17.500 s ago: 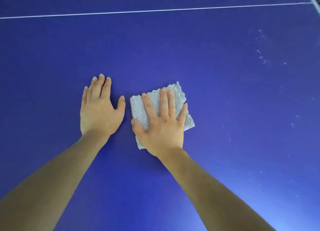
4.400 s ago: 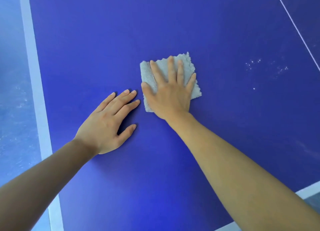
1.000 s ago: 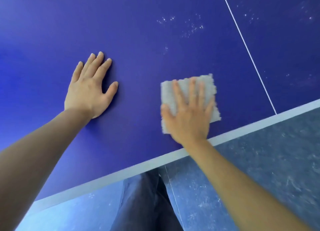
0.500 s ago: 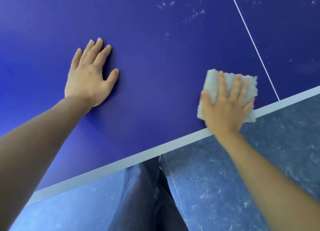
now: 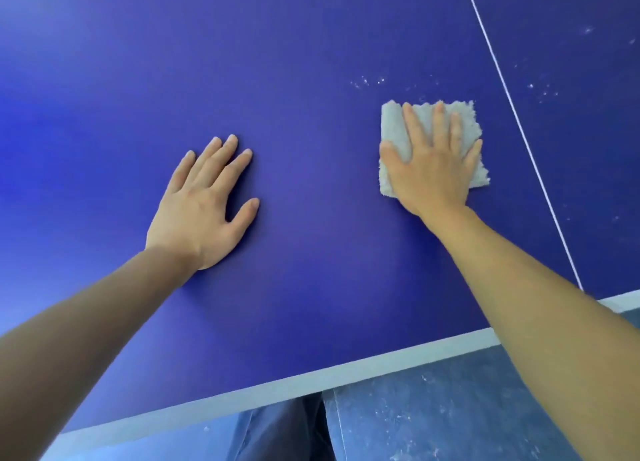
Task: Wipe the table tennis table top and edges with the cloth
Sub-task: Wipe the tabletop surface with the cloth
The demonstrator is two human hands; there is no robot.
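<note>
We've got the blue surface (image 5: 311, 80) stretching away from us, left hand (image 5: 201, 204) flat and open on it off to the side, right hand (image 5: 431, 170) spread straight, pressing the cloth (image 5: 393, 125) down beside the thin white line (image 5: 502, 80). The white specks (image 5: 367, 81) sit just past the cloth's far edge, dead ahead of that right hand, so we'd push straight forward.

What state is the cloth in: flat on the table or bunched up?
Flat. The cloth lies as a square on the table top, pressed under the right hand with straight fingers.
</note>
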